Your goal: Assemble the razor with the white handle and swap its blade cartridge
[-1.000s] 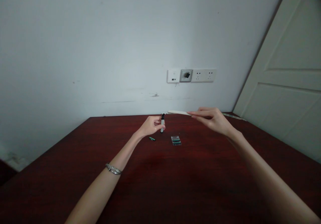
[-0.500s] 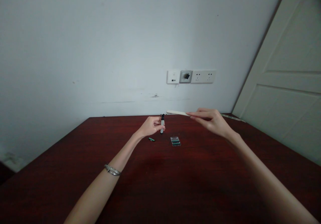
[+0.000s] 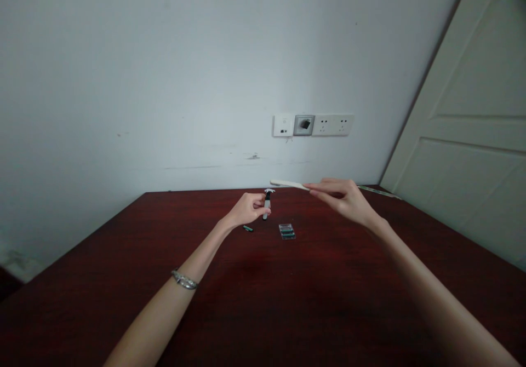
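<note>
My left hand (image 3: 249, 209) is closed around a razor handle (image 3: 267, 205), grey and black, held upright with its metal head at the top. Between the fingers of my right hand (image 3: 345, 198) is the end of a slim white brush (image 3: 287, 184), bristles facing down. The brush's bristle end hovers just above the razor's head, with a small gap visible. Below my left hand, a small green and black razor cartridge (image 3: 247, 228) lies on the table. Right of it rests a clear plastic case (image 3: 287, 231) with green cartridges inside.
The dark red wooden table (image 3: 263, 301) reaches back to a pale wall (image 3: 164, 82). Wall sockets (image 3: 332, 125) sit above its far edge. On the right stands a white panelled door (image 3: 472, 137), and a flat pale strip (image 3: 378, 191) lies at the back right.
The brush has risen slightly and shifted a little left, with its bristles now showing. The razor's head has come into clearer view beneath it. Both hands keep their hold.
</note>
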### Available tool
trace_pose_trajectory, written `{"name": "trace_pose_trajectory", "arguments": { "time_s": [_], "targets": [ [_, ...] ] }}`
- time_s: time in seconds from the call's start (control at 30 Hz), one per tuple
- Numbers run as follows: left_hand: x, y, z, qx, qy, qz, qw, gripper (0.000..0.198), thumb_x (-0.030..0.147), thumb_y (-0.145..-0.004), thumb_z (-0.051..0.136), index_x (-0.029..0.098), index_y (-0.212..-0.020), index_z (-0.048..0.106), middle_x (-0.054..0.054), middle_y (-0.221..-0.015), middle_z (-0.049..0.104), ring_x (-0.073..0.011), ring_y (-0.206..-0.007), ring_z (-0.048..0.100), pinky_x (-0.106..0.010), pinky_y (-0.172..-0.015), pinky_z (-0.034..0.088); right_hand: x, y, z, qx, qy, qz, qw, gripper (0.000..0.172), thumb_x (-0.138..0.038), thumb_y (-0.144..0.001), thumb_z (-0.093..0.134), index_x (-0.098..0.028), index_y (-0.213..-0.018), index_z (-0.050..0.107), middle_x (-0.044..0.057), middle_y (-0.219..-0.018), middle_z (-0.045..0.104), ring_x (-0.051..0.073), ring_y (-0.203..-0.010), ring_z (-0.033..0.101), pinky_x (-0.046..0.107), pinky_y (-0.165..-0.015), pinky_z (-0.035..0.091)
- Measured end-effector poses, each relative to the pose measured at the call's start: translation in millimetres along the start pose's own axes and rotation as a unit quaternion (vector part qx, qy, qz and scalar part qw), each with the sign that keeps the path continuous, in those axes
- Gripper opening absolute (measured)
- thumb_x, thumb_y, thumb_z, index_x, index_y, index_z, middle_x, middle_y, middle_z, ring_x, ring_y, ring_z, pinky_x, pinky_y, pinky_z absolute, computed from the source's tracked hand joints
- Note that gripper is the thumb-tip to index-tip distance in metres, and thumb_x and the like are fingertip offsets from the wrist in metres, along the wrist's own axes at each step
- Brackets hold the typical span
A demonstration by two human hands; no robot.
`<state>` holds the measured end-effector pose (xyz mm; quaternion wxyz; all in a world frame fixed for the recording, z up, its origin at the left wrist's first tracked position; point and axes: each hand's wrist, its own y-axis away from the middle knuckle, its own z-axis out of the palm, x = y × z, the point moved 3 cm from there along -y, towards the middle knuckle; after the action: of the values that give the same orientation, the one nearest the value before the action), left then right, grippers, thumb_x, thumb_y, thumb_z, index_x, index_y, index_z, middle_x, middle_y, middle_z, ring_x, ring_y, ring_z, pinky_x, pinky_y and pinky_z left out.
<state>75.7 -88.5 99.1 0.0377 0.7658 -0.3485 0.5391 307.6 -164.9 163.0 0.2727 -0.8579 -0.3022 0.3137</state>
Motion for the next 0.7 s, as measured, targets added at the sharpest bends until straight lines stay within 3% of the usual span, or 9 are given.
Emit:
{"name": "trace_pose_trajectory", "arguments": {
  "time_s": [0.1, 0.33, 0.5, 0.7],
  "targets": [
    [-1.2, -1.3, 4.4, 0.002, -0.001, 0.000, 1.000, 0.008, 0.016, -0.068, 0.064, 0.011, -0.072, 0.059, -0.005, -0.071, 0.067, -0.0139, -0.064, 0.063, -0.026, -0.065, 0.049, -6.3, -0.3, 3.4, 0.008, 0.000, -0.015, 1.000, 0.034, -0.033, -0.089, 0.049, -0.019, -0.114, 0.067, 0.004, -0.069, 0.061, 0.013, -0.059, 0.049, 0.027, -0.057, 0.039],
    [1.9, -1.7, 0.8, 0.011, -0.008, 0.005, 1.000, 0.009, 0.017, -0.069, 0.064, 0.011, -0.071, 0.058, -0.005, -0.069, 0.067, -0.0137, -0.063, 0.064, -0.026, -0.066, 0.049, -5.0, 0.6, 0.9, -0.045, 0.067, -0.040, 0.996, 0.031, -0.029, -0.090, 0.048, -0.025, -0.114, 0.067, 0.003, -0.073, 0.058, 0.012, -0.059, 0.050, 0.026, -0.059, 0.039],
    [-0.7, -2.6, -0.6, 0.013, -0.012, 0.008, 1.000, 0.010, 0.018, -0.068, 0.064, 0.011, -0.071, 0.058, -0.005, -0.070, 0.067, -0.0141, -0.065, 0.064, -0.026, -0.067, 0.050, -8.3, 0.9, -2.6, -0.023, 0.061, -0.038, 0.997, 0.032, -0.030, -0.090, 0.047, -0.022, -0.115, 0.066, 0.004, -0.073, 0.058, 0.012, -0.059, 0.049, 0.026, -0.058, 0.038],
    [1.3, -2.4, 1.4, 0.011, -0.016, 0.012, 1.000, 0.009, 0.017, -0.068, 0.064, 0.011, -0.071, 0.059, -0.005, -0.070, 0.067, -0.0136, -0.065, 0.063, -0.025, -0.066, 0.049, -6.0, 0.3, 2.8, -0.056, 0.056, -0.038, 0.996, 0.033, -0.032, -0.090, 0.047, -0.024, -0.114, 0.067, 0.003, -0.068, 0.055, 0.013, -0.057, 0.047, 0.026, -0.057, 0.037]
  ]
}}
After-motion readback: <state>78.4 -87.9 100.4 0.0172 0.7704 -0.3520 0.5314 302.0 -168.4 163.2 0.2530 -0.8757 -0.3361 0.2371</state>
